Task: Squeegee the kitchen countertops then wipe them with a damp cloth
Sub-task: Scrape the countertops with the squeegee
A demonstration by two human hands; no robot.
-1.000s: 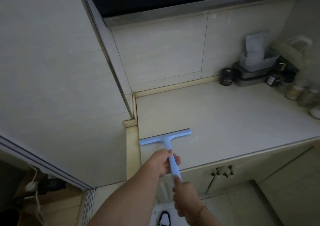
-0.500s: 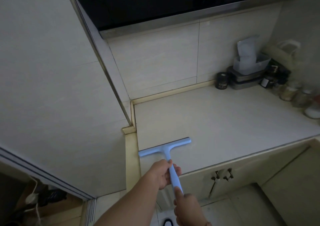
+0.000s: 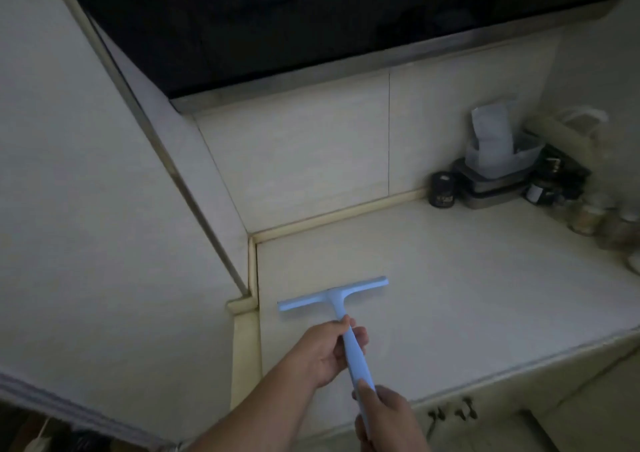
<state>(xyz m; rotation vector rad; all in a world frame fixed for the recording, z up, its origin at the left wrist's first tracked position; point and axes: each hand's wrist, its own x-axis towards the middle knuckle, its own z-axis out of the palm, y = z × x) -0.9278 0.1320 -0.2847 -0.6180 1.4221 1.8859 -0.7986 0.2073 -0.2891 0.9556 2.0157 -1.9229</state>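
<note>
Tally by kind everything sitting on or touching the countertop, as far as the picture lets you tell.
Squeegee: 1, light blue, both hands on its handle
Small black jar: 1
Stacked dark trays: 2, as best I can tell
Clear tub holding a pouch: 1
Glass spice jars: at least 2, blurred
Total: at least 7; the dark clutter in the right corter cannot be counted.

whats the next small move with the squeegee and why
Probably pull the squeegee toward the counter's front edge: both the left hand and right hand grip its handle, and the blade lies flat near the left corner.
</note>
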